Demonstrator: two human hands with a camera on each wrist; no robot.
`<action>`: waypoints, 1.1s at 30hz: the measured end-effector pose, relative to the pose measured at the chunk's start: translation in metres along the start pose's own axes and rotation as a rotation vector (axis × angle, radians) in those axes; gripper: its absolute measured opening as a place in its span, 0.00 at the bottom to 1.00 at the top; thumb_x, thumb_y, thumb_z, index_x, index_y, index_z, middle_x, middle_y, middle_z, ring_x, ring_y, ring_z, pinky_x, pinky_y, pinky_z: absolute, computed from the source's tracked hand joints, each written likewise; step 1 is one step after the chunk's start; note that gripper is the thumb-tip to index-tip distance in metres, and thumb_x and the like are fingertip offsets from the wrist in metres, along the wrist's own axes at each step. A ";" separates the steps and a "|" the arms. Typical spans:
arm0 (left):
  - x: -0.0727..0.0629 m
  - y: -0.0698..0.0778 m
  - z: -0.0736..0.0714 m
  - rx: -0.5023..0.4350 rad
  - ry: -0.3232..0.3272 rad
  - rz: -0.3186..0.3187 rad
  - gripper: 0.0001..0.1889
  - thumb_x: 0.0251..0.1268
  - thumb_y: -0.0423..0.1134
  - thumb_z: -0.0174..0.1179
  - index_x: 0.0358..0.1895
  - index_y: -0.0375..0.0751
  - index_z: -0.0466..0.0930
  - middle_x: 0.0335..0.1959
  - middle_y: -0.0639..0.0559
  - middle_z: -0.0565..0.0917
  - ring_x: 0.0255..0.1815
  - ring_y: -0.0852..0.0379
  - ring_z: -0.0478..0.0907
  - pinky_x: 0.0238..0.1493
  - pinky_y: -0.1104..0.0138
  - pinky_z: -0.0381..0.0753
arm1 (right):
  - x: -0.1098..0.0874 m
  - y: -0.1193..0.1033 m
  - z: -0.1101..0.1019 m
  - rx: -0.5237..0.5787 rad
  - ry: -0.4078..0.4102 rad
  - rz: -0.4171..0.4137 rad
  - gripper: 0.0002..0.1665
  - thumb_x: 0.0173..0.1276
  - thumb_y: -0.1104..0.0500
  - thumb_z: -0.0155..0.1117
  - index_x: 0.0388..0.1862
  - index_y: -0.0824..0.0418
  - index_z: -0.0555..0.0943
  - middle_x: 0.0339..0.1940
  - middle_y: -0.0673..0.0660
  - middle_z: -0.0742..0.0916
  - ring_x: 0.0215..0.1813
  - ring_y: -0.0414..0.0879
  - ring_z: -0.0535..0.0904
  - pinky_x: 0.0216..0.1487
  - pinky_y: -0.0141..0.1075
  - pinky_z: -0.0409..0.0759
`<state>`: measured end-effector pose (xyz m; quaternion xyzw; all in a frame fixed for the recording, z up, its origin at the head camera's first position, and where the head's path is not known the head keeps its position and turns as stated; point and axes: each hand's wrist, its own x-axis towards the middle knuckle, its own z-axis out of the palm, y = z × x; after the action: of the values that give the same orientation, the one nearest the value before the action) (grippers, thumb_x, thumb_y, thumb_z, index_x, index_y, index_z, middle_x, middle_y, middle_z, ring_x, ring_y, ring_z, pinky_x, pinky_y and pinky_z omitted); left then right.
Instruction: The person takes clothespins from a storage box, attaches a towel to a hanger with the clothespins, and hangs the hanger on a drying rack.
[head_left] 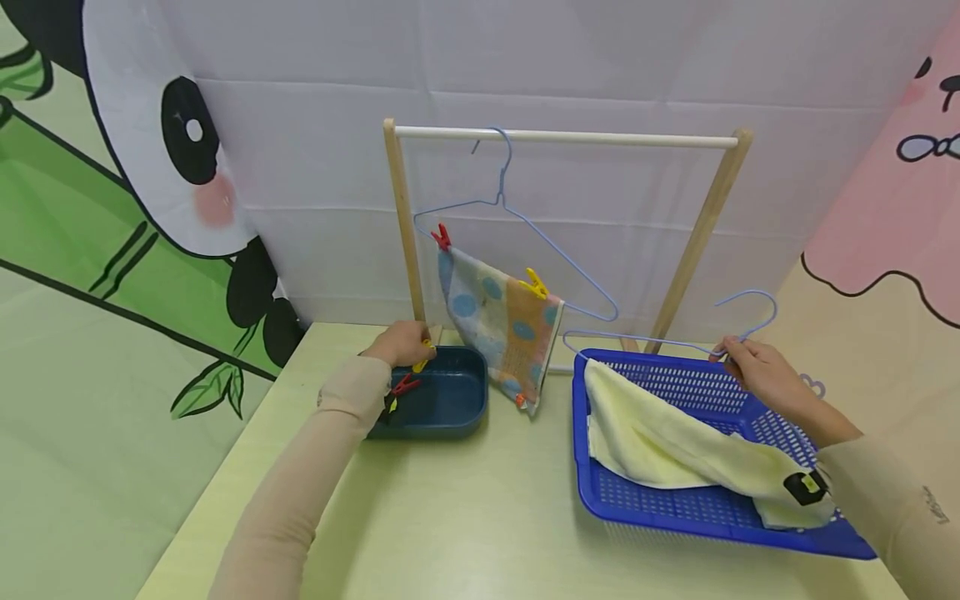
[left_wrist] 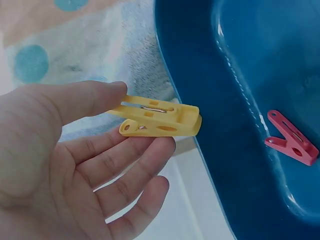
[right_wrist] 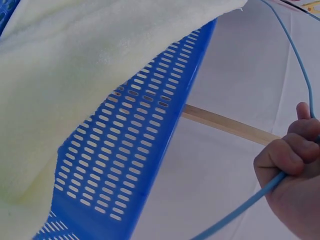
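1. Drying rack [head_left: 570,137]. It stands beyond your two grips. From its bar hangs a spotted cloth [head_left: 498,321] on a second hanger [head_left: 502,173], fixed by a red peg [head_left: 442,237] and a yellow peg [head_left: 536,286] (a likely model for your present work).

2. Blue basket [head_left: 581,433]. It sits below your right grip and reaches leftward from it.

3. Yellow towel [head_left: 660,437]. It lies across the basket, below and to the left of your right grip. Its upper left corner meets the end of the held hanger; whether it is folded over the lower wire, you cannot tell here. No peg shows on it.

4. Held hanger [right_wrist: 235,213]. Your right hand [head_left: 757,375] is closed around its wire, near the hook.

5. Peg bin [head_left: 431,433]. It lies directly under your left grip; a loose red clothespin [left_wrist: 292,137] rests inside.

6. Yellow clothespin [left_wrist: 165,120]. Your left hand [head_left: 401,343] pinches it by thumb and fingers at the bin's edge. The step appears to be fetching a peg for the towel. The next move probably calls for carrying it rightward, spreading its tip, and clipping towel to wire while your right grip steadies the hanger.
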<state>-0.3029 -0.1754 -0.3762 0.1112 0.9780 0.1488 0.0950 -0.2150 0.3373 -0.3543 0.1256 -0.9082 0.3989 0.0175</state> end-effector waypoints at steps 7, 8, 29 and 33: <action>-0.006 0.013 -0.002 0.007 0.002 0.048 0.19 0.65 0.42 0.59 0.53 0.32 0.74 0.44 0.41 0.80 0.43 0.45 0.78 0.47 0.54 0.76 | -0.003 -0.009 -0.003 -0.032 0.009 -0.018 0.34 0.80 0.48 0.29 0.42 0.73 0.76 0.18 0.55 0.71 0.17 0.44 0.61 0.20 0.39 0.63; -0.007 0.014 -0.001 0.009 0.004 0.053 0.19 0.65 0.42 0.59 0.53 0.32 0.74 0.44 0.41 0.80 0.43 0.46 0.78 0.47 0.54 0.76 | -0.003 -0.010 -0.003 -0.036 0.013 -0.027 0.33 0.80 0.49 0.29 0.40 0.73 0.76 0.20 0.56 0.73 0.17 0.44 0.62 0.21 0.38 0.63; -0.024 0.053 -0.012 -0.178 0.062 0.314 0.17 0.62 0.42 0.63 0.49 0.38 0.74 0.42 0.47 0.80 0.42 0.51 0.78 0.47 0.58 0.76 | 0.006 -0.048 -0.014 -0.138 0.048 -0.151 0.29 0.80 0.52 0.36 0.24 0.65 0.75 0.23 0.55 0.75 0.25 0.44 0.69 0.27 0.33 0.66; -0.029 0.066 -0.019 -0.228 0.064 0.391 0.15 0.60 0.41 0.64 0.47 0.40 0.74 0.40 0.49 0.81 0.40 0.55 0.79 0.46 0.61 0.77 | 0.010 -0.054 -0.019 -0.133 0.059 -0.164 0.29 0.80 0.53 0.37 0.28 0.67 0.78 0.20 0.54 0.74 0.19 0.44 0.64 0.22 0.36 0.63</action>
<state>-0.2666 -0.1261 -0.3337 0.2825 0.9171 0.2776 0.0450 -0.2129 0.3141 -0.3013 0.1861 -0.9185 0.3384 0.0851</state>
